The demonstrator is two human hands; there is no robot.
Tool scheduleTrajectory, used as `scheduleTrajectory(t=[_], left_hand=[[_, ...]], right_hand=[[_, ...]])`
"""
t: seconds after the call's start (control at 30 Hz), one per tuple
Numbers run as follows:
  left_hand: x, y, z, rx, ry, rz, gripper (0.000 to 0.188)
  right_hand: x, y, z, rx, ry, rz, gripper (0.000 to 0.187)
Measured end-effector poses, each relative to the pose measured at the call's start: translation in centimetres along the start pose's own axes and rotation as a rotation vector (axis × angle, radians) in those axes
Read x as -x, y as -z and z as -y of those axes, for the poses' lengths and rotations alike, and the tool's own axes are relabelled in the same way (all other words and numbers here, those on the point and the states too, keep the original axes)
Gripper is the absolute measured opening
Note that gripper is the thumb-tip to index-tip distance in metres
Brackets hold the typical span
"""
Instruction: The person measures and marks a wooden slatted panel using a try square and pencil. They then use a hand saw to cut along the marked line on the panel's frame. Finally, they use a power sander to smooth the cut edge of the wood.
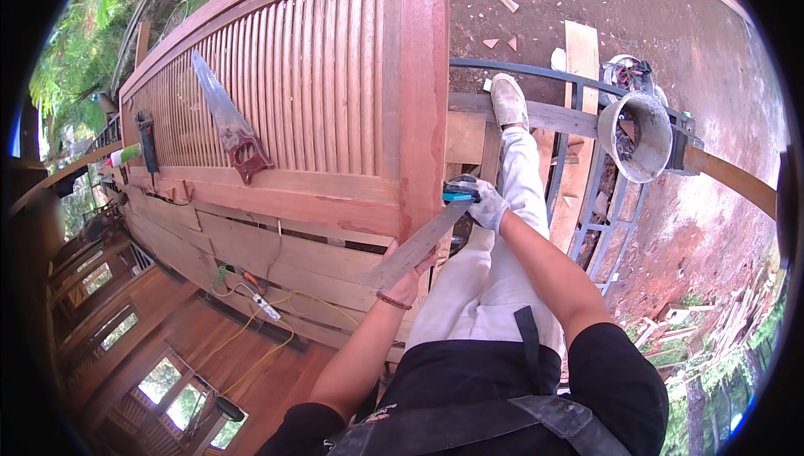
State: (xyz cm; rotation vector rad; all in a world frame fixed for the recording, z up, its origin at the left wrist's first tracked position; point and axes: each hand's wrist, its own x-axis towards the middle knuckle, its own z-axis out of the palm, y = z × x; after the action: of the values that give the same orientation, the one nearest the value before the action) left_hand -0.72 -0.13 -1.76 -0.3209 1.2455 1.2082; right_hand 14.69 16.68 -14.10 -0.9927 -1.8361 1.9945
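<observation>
**Two hands work one metal blade at the edge of a louvred wooden door**

Seen from above, one person in pale trousers stands with one foot on a metal railing (536,79). The left hand (408,276), bare with a wrist bracelet, is curled under the lower end of one long flat metal blade (416,247), fingers closed loosely around it. The right hand (484,203), in a grey glove, grips the blade's blue handle (459,195) tightly, against the right edge of the wooden door (335,96). Farther off, one handsaw (226,121) lies on the door's slats. One grey bucket (636,133) sits by the railing.
</observation>
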Motion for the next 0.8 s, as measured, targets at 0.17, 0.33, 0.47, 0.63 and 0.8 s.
scheduleTrajectory(t=[0.17, 0.33, 0.47, 0.63, 0.8], left_hand=[[0.0, -0.6, -0.5, -0.089, -0.051, -0.063, 0.033], [-0.7, 2.4, 0.1, -0.047, -0.007, 0.032, 0.038], [-0.4, 1.5, 0.1, -0.085, -0.032, -0.072, 0.038], [0.5, -1.9, -1.9, -0.155, -0.029, -0.122, 0.025], [0.7, -2.1, -1.6, -0.133, -0.048, -0.134, 0.028]], right_hand=[[-1.7, 1.3, 1.5, 0.332, 0.05, 0.185, 0.034], [-1.9, 1.1, 0.7, 0.546, 0.191, 0.216, 0.044], [-2.6, 1.5, 1.4, 0.639, 0.204, 0.317, 0.042], [-2.8, 0.3, 0.1, 0.669, 0.145, 0.293, 0.037], [-3.1, 0.0, -0.7, 0.677, 0.177, 0.312, 0.032]])
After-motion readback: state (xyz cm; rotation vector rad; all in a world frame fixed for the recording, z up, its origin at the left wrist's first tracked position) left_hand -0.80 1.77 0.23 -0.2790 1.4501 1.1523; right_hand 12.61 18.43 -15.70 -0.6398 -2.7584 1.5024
